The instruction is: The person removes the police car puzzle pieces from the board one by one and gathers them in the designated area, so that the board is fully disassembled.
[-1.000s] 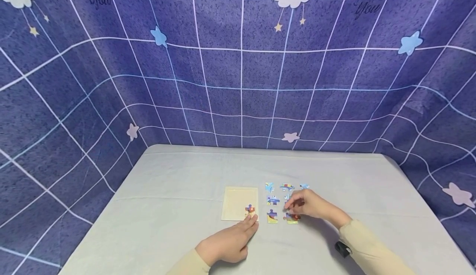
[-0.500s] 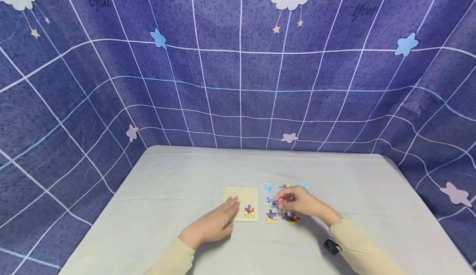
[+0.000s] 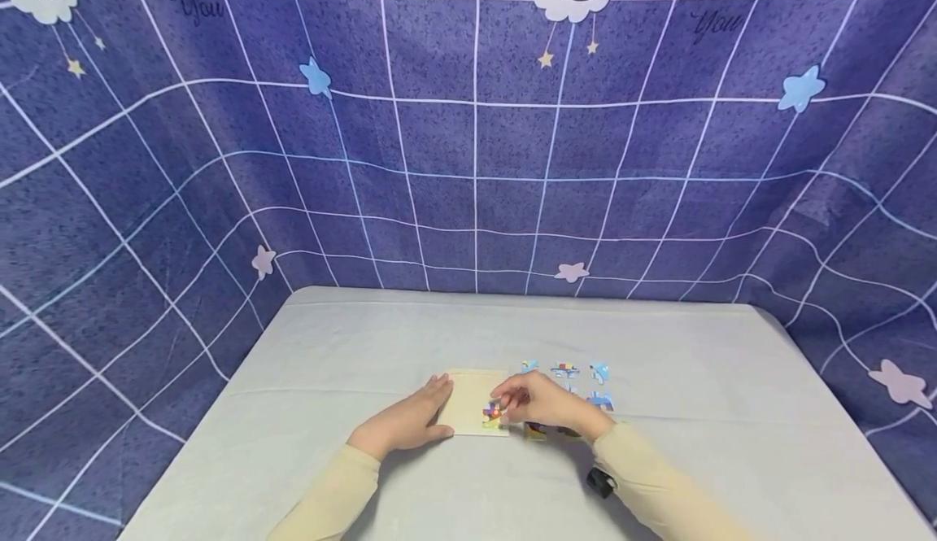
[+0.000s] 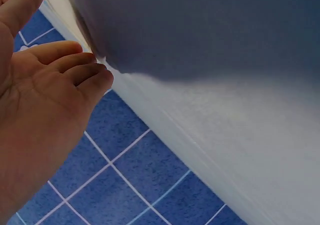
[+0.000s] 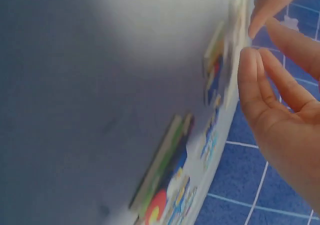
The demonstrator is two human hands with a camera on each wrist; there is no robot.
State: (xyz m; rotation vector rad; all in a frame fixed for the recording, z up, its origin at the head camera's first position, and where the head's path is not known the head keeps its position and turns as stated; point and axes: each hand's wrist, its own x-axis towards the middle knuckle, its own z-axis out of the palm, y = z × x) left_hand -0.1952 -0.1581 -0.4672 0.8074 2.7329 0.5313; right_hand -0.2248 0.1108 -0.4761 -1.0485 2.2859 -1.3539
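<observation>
My left hand (image 3: 404, 421) rests against the left edge of a pale square puzzle tray (image 3: 466, 404), thumb near its lower left corner. The same hand (image 4: 47, 92) shows relaxed fingers in the left wrist view. Inside the tray's lower right corner lies a red, purple and yellow puzzle piece (image 3: 492, 415). At that piece's right side are the bent fingertips of my right hand (image 3: 545, 403); contact is hard to tell. Nothing shows between the fingers and thumb of this hand (image 5: 280, 100) in the right wrist view. It hides some loose pieces.
Several loose puzzle pieces lie right of the tray, among them a blue piece (image 3: 600, 401) and a multicoloured piece (image 3: 564, 370). A light cloth covers the table (image 3: 329, 346). Behind stands a blue gridded curtain (image 3: 439, 199). A black device (image 3: 602, 482) sits at the right wrist.
My right hand has moved left from above the loose pieces to the tray's lower right corner. My left hand shifted left, off the tray's bottom edge, across its surface and onto its left edge.
</observation>
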